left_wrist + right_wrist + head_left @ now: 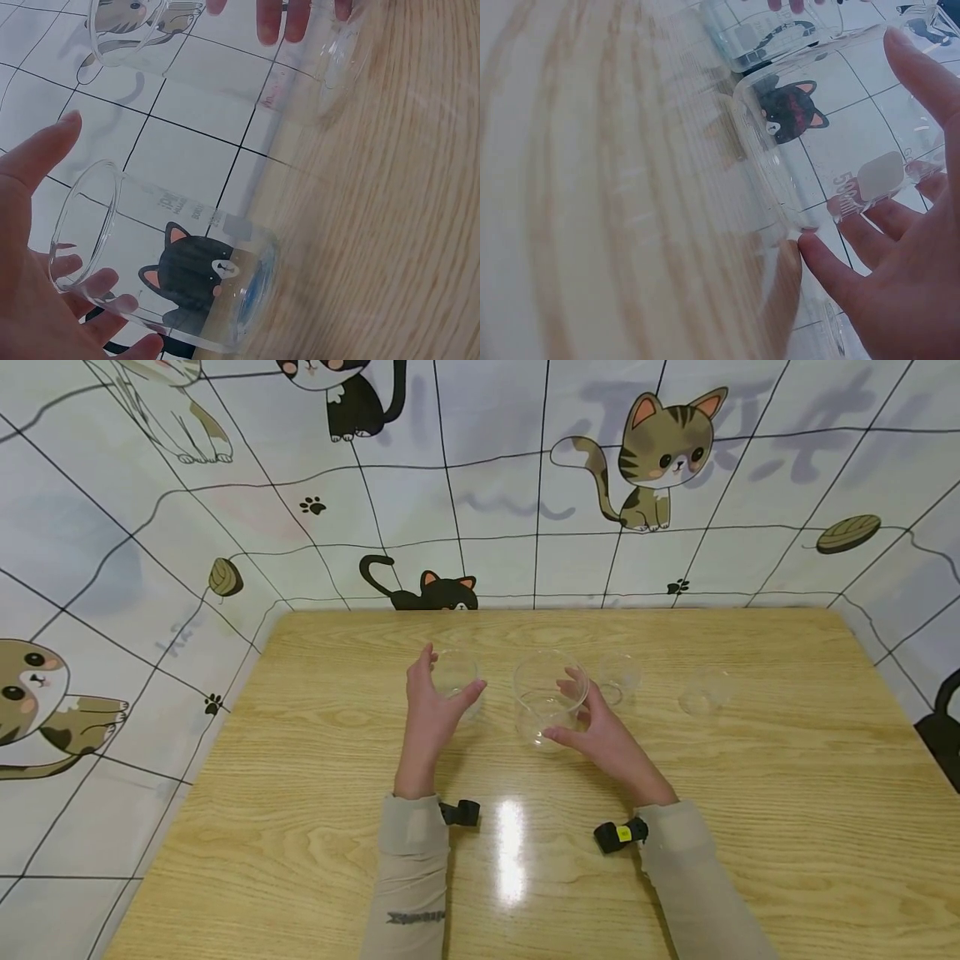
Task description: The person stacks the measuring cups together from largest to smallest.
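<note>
On the wooden table (315, 827) stand clear glass beakers. My left hand (453, 670) cups a small beaker (455, 677), thumb on the near side and fingers round the far side. In the left wrist view the small beaker (165, 255) sits between the thumb and the curled fingers of my left hand (105, 232). My right hand (561, 705) holds a large beaker (546, 693) just right of it. In the right wrist view the fingers (832, 266) press the wall of the large beaker (780, 187), which has printed markings.
Two more small clear glasses (619, 677) (703, 695) stand to the right of the large beaker. Cat-print panels (525, 510) wall the table at the back and on both sides. Black wrist cameras (459, 812) (621, 835) sit on both beige sleeves.
</note>
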### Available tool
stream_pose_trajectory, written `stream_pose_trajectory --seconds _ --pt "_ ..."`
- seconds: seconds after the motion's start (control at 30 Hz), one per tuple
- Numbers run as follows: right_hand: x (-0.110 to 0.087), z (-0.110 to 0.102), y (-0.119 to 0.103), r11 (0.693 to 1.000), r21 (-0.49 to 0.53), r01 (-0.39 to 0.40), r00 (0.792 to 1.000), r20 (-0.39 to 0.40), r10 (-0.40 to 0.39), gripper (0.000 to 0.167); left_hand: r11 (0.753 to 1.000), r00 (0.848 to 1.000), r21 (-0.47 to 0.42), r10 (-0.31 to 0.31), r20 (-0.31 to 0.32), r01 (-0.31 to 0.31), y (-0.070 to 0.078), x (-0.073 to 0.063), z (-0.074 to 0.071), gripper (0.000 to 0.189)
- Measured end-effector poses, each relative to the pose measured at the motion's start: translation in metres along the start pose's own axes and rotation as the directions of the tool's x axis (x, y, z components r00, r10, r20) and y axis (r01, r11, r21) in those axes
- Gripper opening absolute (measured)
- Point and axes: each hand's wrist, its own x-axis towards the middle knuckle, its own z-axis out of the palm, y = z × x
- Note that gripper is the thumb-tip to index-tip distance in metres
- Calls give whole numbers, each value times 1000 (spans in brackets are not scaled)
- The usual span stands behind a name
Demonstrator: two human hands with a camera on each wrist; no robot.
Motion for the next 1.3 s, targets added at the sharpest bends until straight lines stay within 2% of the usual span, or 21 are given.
stream_pose_trajectory --seconds 0.13,0.27,0.5,0.6,0.9,1.03,1.17,1.3 --pt "1 0 -1 1000 -6 -4 1000 -2 4 87 999 1000 36 17 -3 -17 0 0 1 100" --pt "1 1 -3 1000 -10 -4 1000 -11 4 87 999 1000 31 13 -23 -12 0 0 3 96" --pt "1 2 -5 1000 -24 3 1000 -25 -3 86 996 998 -88 -38 -42 34 -1 1 2 95" --pt "1 3 -5 999 -33 1 1000 -29 -2 89 993 998 -107 -47 -34 43 -2 1 0 94" --pt "3 5 -7 997 -74 -20 998 -66 15 97 995 998 -87 -58 -10 57 -7 2 -2 93" --pt "8 5 5 997 -73 -25 997 -75 20 94 995 998 -79 -67 7 67 -7 2 -3 92" --pt "11 3 20 989 -147 -28 998 -61 20 96 992 997 -111 -61 42 65 -8 2 -4 91" --pt "10 -2 24 979 -205 -17 999 -40 9 97 989 997 -137 -43 66 52 -9 2 -3 91"
